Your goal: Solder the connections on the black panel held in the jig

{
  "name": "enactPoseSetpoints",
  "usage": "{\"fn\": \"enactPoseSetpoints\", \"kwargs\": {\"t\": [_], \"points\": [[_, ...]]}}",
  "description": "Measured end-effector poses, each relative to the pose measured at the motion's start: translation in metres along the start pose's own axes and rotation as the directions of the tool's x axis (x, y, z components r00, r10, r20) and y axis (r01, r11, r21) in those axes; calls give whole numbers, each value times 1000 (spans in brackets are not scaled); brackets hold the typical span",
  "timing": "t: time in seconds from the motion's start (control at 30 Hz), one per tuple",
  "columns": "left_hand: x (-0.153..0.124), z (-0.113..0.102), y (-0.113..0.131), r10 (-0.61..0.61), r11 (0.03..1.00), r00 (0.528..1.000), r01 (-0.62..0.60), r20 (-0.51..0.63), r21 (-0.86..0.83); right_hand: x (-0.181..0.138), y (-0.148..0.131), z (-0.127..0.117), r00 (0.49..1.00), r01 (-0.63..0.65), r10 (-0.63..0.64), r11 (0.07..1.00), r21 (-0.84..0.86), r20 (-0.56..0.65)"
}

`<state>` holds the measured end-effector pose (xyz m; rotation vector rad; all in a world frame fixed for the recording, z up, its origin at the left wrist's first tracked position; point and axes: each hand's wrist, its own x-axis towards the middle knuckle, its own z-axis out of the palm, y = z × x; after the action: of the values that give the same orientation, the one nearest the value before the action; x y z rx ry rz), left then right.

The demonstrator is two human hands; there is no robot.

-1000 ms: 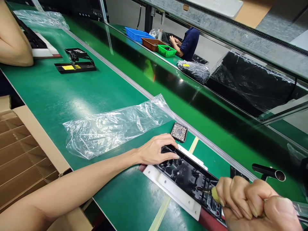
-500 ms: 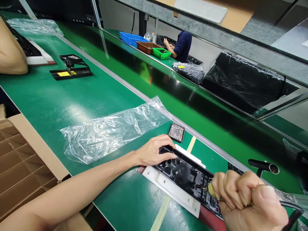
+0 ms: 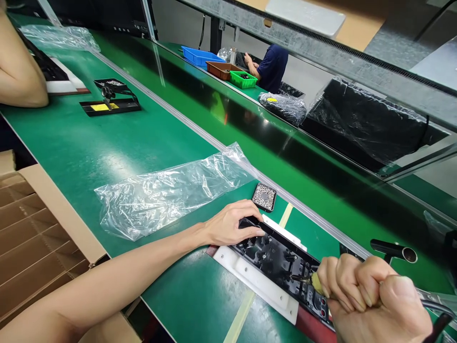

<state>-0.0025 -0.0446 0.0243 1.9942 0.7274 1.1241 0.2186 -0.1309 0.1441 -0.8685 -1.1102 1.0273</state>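
A long black plastic housing point(image 3: 274, 259) lies in a white fixture point(image 3: 255, 281) on the green bench. My left hand point(image 3: 232, 223) rests flat on the housing's left end, pressing it down. My right hand point(image 3: 371, 297) is fisted around a soldering iron point(image 3: 314, 282) with a yellow-green grip; its metal tip touches the inside of the housing. Just beyond my left hand sits a small black tray of tiny silver parts point(image 3: 264, 196).
An empty clear plastic bag point(image 3: 171, 188) lies left of the fixture. A cardboard box with dividers point(image 3: 32, 238) stands at the near left. A black iron holder point(image 3: 392, 248) is at right. Another person's arm point(image 3: 17, 66) and a soldering stand point(image 3: 109, 102) are far left.
Almost nothing moved: both hands keep their hold, and the view shifted slightly.
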Motion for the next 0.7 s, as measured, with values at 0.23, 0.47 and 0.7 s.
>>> {"fn": "enactPoseSetpoints", "kwargs": {"t": [0.23, 0.47, 0.7], "points": [[1, 0, 0, 0, 1000, 1000, 0, 4, 4, 0, 0, -1, 1000, -2, 2, 1000, -13, 14], [0, 0, 0, 0, 1000, 1000, 0, 8, 4, 1, 0, 2, 1000, 3, -3, 1000, -4, -8], [0, 1, -1, 10, 1000, 1000, -10, 7, 11, 2, 1, -2, 1000, -13, 13, 1000, -6, 19]]}}
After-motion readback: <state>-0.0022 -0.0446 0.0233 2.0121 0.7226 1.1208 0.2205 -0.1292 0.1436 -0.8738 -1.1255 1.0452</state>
